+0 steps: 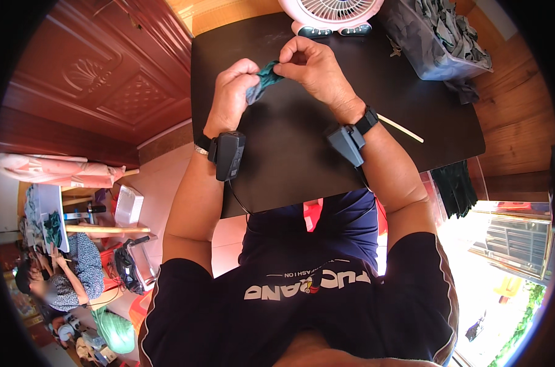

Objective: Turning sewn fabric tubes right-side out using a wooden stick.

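Both of my hands hold one small piece of dark teal and grey cloth (262, 79) above a black table (290, 153). My left hand (233, 92) is closed around its lower grey part. My right hand (311, 64) pinches the upper teal end between thumb and fingers. Each wrist carries a dark strapped-on device. Most of the cloth is hidden inside my fingers.
A pink and white fan (329, 15) stands at the table's far edge. A clear plastic bin (424, 58) of grey cloth pieces sits far right. A thin wooden stick (400, 128) lies right of my wrist. Dark cloth (455, 186) hangs off the right edge. Another person (69, 275) works at lower left.
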The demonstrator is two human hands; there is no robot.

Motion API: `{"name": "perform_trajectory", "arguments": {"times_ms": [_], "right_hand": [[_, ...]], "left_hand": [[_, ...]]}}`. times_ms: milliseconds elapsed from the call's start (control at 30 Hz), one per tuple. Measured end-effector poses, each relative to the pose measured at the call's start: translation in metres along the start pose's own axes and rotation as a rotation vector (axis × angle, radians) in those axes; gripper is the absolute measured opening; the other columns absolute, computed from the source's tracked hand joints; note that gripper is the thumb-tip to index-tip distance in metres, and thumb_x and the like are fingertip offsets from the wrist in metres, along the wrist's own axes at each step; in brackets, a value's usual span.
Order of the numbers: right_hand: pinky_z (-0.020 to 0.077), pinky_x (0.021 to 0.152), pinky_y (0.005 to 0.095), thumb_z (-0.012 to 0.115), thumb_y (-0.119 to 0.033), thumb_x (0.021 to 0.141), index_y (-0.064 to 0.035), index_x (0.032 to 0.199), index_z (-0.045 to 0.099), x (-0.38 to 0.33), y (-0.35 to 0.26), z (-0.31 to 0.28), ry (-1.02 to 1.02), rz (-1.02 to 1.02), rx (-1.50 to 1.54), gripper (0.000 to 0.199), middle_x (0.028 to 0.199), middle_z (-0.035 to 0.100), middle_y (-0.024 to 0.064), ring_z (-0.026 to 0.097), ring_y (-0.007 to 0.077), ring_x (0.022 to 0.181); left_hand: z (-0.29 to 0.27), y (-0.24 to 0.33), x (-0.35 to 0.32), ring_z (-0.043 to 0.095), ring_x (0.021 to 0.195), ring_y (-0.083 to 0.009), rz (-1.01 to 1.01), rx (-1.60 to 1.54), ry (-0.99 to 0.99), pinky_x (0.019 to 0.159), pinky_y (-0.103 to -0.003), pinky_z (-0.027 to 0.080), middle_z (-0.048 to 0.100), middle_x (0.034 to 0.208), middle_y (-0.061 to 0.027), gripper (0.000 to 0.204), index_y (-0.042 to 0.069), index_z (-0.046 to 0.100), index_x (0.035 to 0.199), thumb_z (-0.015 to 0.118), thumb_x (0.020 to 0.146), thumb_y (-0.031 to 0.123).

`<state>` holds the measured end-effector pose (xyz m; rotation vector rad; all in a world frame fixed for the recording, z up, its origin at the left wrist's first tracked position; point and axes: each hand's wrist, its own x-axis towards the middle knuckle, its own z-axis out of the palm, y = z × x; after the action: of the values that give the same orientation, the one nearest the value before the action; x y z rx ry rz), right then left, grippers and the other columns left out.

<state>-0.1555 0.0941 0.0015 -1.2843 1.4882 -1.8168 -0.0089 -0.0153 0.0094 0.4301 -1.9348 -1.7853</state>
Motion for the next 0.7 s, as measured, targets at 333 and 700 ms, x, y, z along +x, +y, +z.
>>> {"name": "perform_trajectory", "arguments": {"times_ms": [333,700], "right_hand": [[0.0496,0.072,0.0219,0.065,0.006,0.079,-0.0039,0.084,0.059,-0.008,-0.019,0.016,-0.076,-0.132,0.196,0.013,0.083,0.058,-0.0018,0.058,0.0065,0.078],[0.0503,0.066,0.0252,0.073,-0.015,0.076,-0.0012,0.088,0.066,-0.012,-0.022,0.022,-0.008,-0.034,-0.288,0.02,0.074,0.064,0.004,0.06,0.0096,0.068]], "left_hand": [[-0.002,-0.004,-0.003,0.044,0.057,-0.0031,-0.002,-0.018,0.064,0.046,-0.018,0.033,0.051,0.071,0.0031,0.014,0.006,0.057,0.094,0.054,0.085,0.017],[0.002,-0.006,-0.005,0.045,0.066,-0.0048,0.155,0.035,0.084,0.053,-0.019,0.038,0.051,0.08,0.0,0.019,0.006,0.051,0.096,0.051,0.077,0.003]]}}
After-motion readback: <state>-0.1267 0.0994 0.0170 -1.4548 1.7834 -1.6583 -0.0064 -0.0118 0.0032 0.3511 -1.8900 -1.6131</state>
